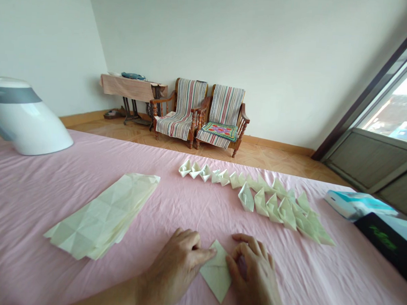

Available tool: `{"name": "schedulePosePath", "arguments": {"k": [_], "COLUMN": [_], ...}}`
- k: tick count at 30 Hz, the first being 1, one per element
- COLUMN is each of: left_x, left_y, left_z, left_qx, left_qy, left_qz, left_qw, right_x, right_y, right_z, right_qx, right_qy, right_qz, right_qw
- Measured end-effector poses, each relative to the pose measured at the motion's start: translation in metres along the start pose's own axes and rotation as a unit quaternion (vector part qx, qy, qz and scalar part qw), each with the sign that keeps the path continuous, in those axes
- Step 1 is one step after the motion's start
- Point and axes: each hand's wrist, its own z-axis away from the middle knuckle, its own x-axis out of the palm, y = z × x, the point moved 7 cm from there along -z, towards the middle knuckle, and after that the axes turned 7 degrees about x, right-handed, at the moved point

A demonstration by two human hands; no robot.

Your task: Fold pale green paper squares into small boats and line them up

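Observation:
A small piece of folded pale paper point(217, 273), roughly diamond-shaped with a crease across its middle, lies flat on the pink cloth. My left hand point(182, 255) has its fingers curled and its thumb pressed on the paper's upper left side. On the opposite side, my right hand point(252, 267) is bent over, thumb and forefinger gripping the paper's right edge. Beyond my right hand, folded paper boats point(286, 212) stand close together in two rows. A stack of creased paper sheets point(102, 215) rests to the left of my left hand.
A white and grey jug point(39, 123) stands at the table's far left. On the right lie a blue and white packet point(359, 204) and a black box point(384, 243). Past the pink-covered table point(122, 155) are two wooden armchairs point(183, 109) and a cloth-draped side table point(132, 87).

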Motion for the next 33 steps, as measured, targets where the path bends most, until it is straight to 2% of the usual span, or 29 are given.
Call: {"name": "schedulePosePath", "arguments": {"k": [6, 9, 11, 14, 16, 18, 20, 23, 27, 30, 33], "left_x": [-0.002, -0.004, -0.005, -0.005, -0.005, -0.005, -0.005, -0.004, -0.004, -0.004, -0.005], "left_y": [0.000, -0.002, -0.003, -0.005, -0.007, -0.008, -0.008, -0.008, -0.010, -0.012, -0.013], "left_z": [0.000, 0.000, 0.000, 0.000, 0.000, 0.000, -0.001, -0.001, 0.000, 0.002, 0.003], "left_qx": [-0.008, -0.012, -0.014, -0.014, -0.016, -0.018, -0.018, -0.016, -0.020, -0.021, -0.022], "left_qy": [-0.002, 0.003, 0.011, 0.022, 0.029, 0.033, 0.031, 0.028, 0.027, 0.037, 0.054], "left_qz": [0.009, 0.023, 0.034, 0.055, 0.067, 0.072, 0.072, 0.070, 0.075, 0.084, 0.100], "left_qw": [1.000, 1.000, 0.999, 0.998, 0.997, 0.997, 0.997, 0.997, 0.997, 0.996, 0.993], "right_x": [0.000, -0.009, -0.017, -0.024, -0.038, -0.031, -0.025, -0.023, -0.024, -0.022, -0.021], "right_y": [0.005, 0.000, -0.013, -0.043, -0.053, -0.069, -0.075, -0.074, -0.063, -0.056, -0.045], "right_z": [0.001, 0.002, 0.005, 0.013, 0.019, 0.023, 0.026, 0.029, 0.032, 0.034, 0.034], "right_qx": [-0.011, -0.028, -0.071, -0.183, -0.198, -0.277, -0.311, -0.292, -0.194, -0.171, -0.176], "right_qy": [0.007, 0.045, 0.074, 0.114, 0.221, 0.178, 0.153, 0.163, 0.223, 0.219, 0.186], "right_qz": [-0.003, -0.031, -0.047, -0.064, -0.068, -0.008, 0.038, 0.045, -0.017, -0.007, 0.056], "right_qw": [1.000, 0.998, 0.994, 0.974, 0.953, 0.944, 0.937, 0.941, 0.955, 0.961, 0.965]}}
